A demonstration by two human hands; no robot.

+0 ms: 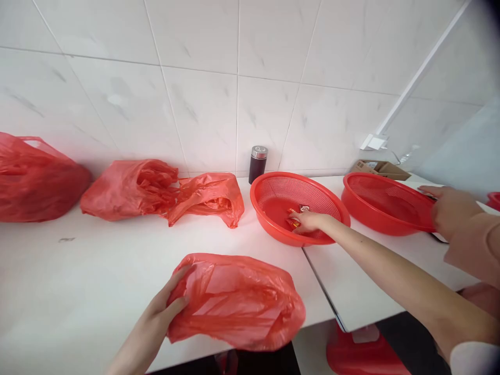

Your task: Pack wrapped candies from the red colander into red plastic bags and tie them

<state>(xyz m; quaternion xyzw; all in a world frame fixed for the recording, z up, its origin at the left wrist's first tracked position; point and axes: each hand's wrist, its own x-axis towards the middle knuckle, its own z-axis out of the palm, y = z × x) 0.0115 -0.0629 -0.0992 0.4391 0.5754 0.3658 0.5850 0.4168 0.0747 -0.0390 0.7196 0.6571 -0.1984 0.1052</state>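
Observation:
My left hand [166,304] grips the edge of a thin red plastic bag [238,304] and holds its mouth spread at the table's front edge. Reaching into a red plastic colander [266,221], my right hand [308,221] has its fingers around a few small wrapped pieces [294,223] with gold and red wrappers. A white-and-dark wrapped piece [304,208] lies beside the fingertips. Part of what the right hand holds is hidden by the fingers.
Filled or crumpled red bags [127,190] line the wall at left. A dark flask [258,164] stands behind the colander. At right are a second red colander [371,213], a cardboard box [385,169] and another person's hand [455,205]. A red stool [363,354] is below.

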